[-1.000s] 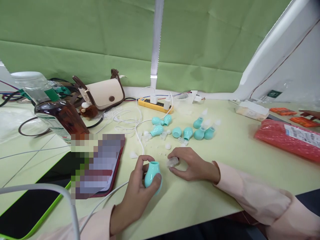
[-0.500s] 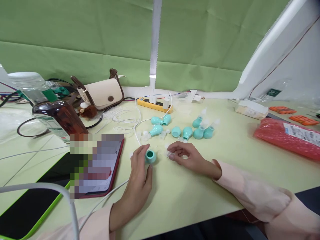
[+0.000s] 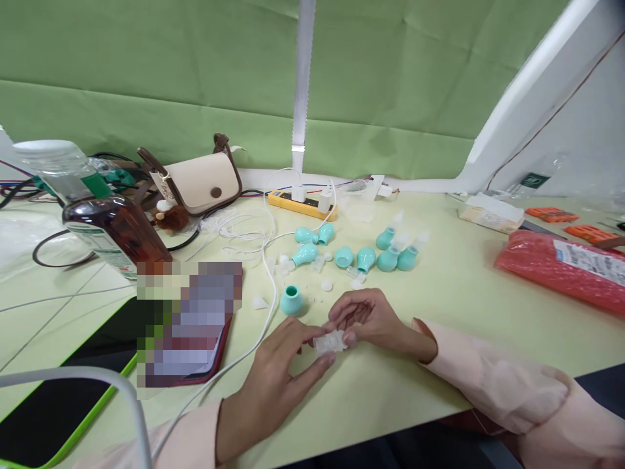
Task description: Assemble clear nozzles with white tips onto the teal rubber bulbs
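Note:
Between my two hands is a small clear plastic connector piece (image 3: 328,343). My left hand (image 3: 286,365) pinches its left end between thumb and fingers. My right hand (image 3: 374,326) grips its other end, fingers curled. Just beyond my left hand a turquoise rubber bulb (image 3: 291,302) stands upright with its dark opening facing up. A small white cone tip (image 3: 260,302) lies left of it, and a white round cap (image 3: 327,285) lies to its right. Farther back are several more turquoise bulbs (image 3: 366,259); some at the right carry clear nozzles (image 3: 398,221).
A phone in a red case (image 3: 222,352) and a phone in a green case (image 3: 88,391) lie at left. Behind them stand a brown bottle (image 3: 127,228) and a cream handbag (image 3: 202,184). A white cable (image 3: 266,326) crosses the table. A red bubble-wrapped parcel (image 3: 537,257) lies right.
My left hand has let go of the turquoise bulb, which now stands alone, and moved right and nearer to the clear piece. My right hand has brought that piece closer to me.

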The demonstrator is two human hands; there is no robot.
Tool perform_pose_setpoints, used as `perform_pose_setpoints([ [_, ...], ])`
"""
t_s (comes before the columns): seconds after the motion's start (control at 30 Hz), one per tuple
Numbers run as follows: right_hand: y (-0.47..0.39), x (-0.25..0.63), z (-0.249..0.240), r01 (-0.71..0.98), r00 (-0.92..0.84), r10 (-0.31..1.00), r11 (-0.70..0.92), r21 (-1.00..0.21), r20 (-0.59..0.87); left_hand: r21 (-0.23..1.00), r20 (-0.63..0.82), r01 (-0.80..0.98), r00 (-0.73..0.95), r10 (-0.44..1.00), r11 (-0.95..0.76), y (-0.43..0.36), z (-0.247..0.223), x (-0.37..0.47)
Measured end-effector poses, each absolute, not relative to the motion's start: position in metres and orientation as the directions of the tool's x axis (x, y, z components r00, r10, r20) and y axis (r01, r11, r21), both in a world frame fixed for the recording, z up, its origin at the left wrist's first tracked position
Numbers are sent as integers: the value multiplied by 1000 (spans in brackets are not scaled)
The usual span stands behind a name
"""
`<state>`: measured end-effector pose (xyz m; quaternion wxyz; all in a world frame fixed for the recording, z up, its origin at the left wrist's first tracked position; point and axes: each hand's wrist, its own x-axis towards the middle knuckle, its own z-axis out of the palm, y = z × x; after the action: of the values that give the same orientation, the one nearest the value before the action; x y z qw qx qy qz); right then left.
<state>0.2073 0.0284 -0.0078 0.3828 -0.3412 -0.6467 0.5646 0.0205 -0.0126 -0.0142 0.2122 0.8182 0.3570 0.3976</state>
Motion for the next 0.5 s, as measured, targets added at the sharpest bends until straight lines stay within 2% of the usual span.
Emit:
perform_pose_setpoints([
  [0.07,39,211,-8,192,-371,884,373,-908,285,689,437,443,378,816,-574,-14,-15,22],
  [0.13,49,214,-9,450,-357,828,559,-696,434,736,396,429,354,847,-524,-15,-15,23],
  [0.17,52,214,-11,560,-392,797,603,-569,459,754,383,414,353,854,-510,-15,-16,23],
  [0.23,56,213,-15,693,-491,767,631,-347,413,788,355,386,350,867,-479,-15,-16,24],
  [0.3,56,211,-19,750,-542,772,622,-224,330,826,303,367,350,886,-428,-14,-15,25],
  [0.37,56,208,-20,759,-559,776,621,-197,293,869,241,341,339,910,-357,-12,-14,26],
  [0.4,55,207,-20,746,-559,773,627,-226,301,893,208,321,328,921,-316,-11,-14,26],
  [0.43,54,207,-18,718,-552,770,634,-287,321,915,176,296,317,932,-274,-10,-14,27],
  [0.5,49,206,-12,599,-531,772,634,-489,350,954,113,233,301,947,-188,-8,-15,27],
])
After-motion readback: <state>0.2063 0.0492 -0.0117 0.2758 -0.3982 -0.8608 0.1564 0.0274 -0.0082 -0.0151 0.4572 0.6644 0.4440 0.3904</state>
